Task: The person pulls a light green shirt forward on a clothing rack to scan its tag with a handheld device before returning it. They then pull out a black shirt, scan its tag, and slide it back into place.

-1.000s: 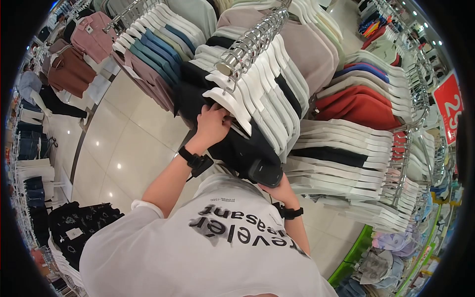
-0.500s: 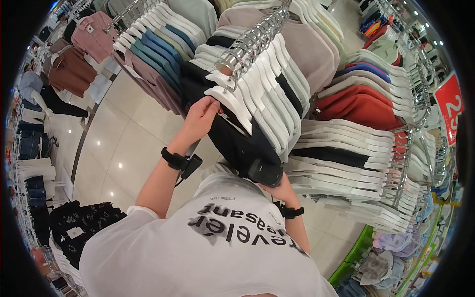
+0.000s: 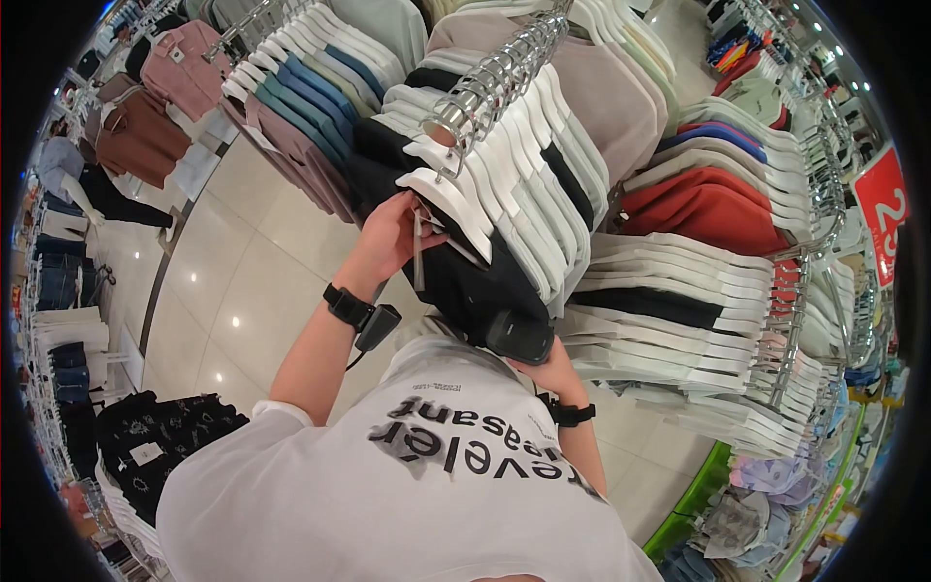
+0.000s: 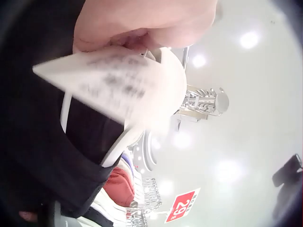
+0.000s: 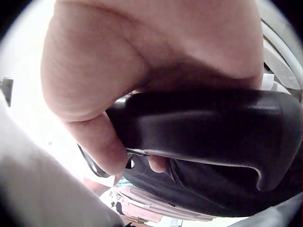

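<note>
Black lettering (image 3: 473, 454) marks the white T-shirt (image 3: 369, 519); behind the fingers (image 3: 398, 213) sit black wrist straps (image 3: 341, 306), the left with a box (image 3: 378, 328) and cable (image 3: 356, 361).

We're in a clothing shop. Pale glossy floor tiles (image 3: 218, 276), dark strip (image 3: 158, 281) cutting through at left; light spots reflect in the tiles. We see a chrome rack (image 3: 784, 335) of garments to the right, red "29" sign (image 3: 881, 215) near it, bright green edging (image 3: 690, 493) lower right, mannequin (image 3: 66, 175) far left. Pale ceiling (image 4: 265, 127), bright round lights (image 4: 248, 40).
</note>
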`<state>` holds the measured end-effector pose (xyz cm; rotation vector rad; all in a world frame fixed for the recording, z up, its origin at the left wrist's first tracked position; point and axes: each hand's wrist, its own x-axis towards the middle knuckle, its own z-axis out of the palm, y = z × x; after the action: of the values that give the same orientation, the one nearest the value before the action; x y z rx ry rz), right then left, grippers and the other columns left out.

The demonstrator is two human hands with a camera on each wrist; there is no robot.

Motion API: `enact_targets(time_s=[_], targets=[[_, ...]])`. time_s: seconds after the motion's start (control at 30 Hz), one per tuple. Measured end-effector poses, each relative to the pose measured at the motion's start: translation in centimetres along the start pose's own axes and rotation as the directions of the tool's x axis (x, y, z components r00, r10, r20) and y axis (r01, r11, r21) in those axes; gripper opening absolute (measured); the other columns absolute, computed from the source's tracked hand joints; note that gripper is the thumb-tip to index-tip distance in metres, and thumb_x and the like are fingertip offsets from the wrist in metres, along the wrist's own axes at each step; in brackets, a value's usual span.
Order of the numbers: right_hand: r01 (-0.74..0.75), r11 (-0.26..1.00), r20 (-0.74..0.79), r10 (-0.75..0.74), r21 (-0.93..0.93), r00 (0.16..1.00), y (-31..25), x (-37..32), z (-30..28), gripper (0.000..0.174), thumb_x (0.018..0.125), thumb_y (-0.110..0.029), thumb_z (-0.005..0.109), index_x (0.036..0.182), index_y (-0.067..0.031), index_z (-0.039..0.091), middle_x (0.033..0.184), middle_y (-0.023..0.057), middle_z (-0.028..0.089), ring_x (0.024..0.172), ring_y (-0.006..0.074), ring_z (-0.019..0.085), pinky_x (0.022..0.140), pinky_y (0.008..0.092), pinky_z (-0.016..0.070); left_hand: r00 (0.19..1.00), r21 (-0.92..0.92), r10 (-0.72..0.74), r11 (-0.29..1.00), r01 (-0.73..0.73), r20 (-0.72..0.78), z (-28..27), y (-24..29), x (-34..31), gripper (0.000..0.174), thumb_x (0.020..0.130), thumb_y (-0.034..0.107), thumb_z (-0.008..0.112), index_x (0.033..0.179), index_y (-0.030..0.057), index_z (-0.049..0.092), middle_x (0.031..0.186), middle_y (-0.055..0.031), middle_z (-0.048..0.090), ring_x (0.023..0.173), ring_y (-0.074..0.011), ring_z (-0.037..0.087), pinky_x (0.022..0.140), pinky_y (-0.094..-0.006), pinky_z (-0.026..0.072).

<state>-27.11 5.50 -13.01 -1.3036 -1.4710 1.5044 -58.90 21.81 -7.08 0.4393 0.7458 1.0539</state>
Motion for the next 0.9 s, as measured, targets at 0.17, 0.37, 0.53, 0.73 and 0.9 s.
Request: enact_targets(time_s=[0.17, 0.37, 0.53, 0.73, 0.9], targets=[[0.012, 1.000, -0.016, -0.012, 0.019, 1.000, 0.1, 0.0, 0.0, 0.047, 0.075, -0.007, 0.087, 0.117, -0.0007, 0.068, 0.108, 0.0073, 0.075, 0.098, 0.0139, 0.067, 0.091, 0.0312, 0.0525, 0.963, -0.243, -0.219, 0.937, 0.252, 0.156, 0.2, 0.7, -0.4, 0.030, 0.105, 0.037, 0.052, 0.095, 0.0088, 0.057, 0.086, -0.0018, 0.053, 0.066, -0.0153, 0.048, 0.058, -0.0346, 0.0480], [-0.013, 1.000, -0.024, 0.013, 0.013, 1.000, -0.9, 0.0, -0.1, 0.046, 0.075, -0.007, 0.088, 0.116, -0.0007, 0.069, 0.108, 0.0077, 0.075, 0.097, 0.0140, 0.068, 0.090, 0.0313, 0.0530, 0.922, -0.440, -0.221, 0.827, 0.350, 0.317, 0.3, 0.7, -1.4, 0.043, 0.096, 0.040, 0.055, 0.113, 0.0014, 0.065, 0.100, -0.0157, 0.062, 0.071, -0.0218, 0.045, 0.057, -0.0318, 0.0383], [-0.023, 1.000, -0.007, 0.024, 0.018, 1.000, -0.8, 0.2, -0.2, 0.045, 0.075, -0.007, 0.087, 0.116, -0.0007, 0.069, 0.108, 0.0078, 0.075, 0.097, 0.0139, 0.068, 0.090, 0.0312, 0.0533, 0.936, -0.434, -0.219, 0.840, 0.325, 0.277, 0.4, 0.4, -1.7, 0.038, 0.093, 0.032, 0.055, 0.112, 0.0012, 0.064, 0.100, -0.0169, 0.061, 0.071, -0.0224, 0.046, 0.056, -0.0314, 0.0390], [-0.010, 1.000, -0.001, 0.010, 0.021, 1.000, -1.9, 0.1, -0.3, 0.044, 0.076, -0.006, 0.086, 0.117, -0.0011, 0.070, 0.111, 0.0081, 0.075, 0.100, 0.0141, 0.069, 0.091, 0.0315, 0.0530, 0.959, -0.056, -0.233, 0.968, 0.245, 0.163, 0.2, 0.2, -1.7, 0.032, 0.096, 0.032, 0.063, 0.109, 0.0028, 0.063, 0.096, -0.0093, 0.061, 0.071, -0.0152, 0.048, 0.055, -0.0271, 0.0401], [-0.077, 0.996, -0.011, 0.078, 0.034, 0.997, -2.2, 0.1, -0.6, 0.042, 0.077, -0.005, 0.085, 0.115, -0.0012, 0.070, 0.110, 0.0082, 0.076, 0.101, 0.0147, 0.069, 0.092, 0.0321, 0.0531, 0.999, 0.725, 0.008, 0.688, -0.033, 0.037, 0.8, 0.5, -2.6, 0.026, 0.091, 0.023, 0.080, 0.099, 0.0044, 0.064, 0.085, 0.0015, 0.063, 0.071, -0.0038, 0.058, 0.062, -0.0226, 0.0473]])
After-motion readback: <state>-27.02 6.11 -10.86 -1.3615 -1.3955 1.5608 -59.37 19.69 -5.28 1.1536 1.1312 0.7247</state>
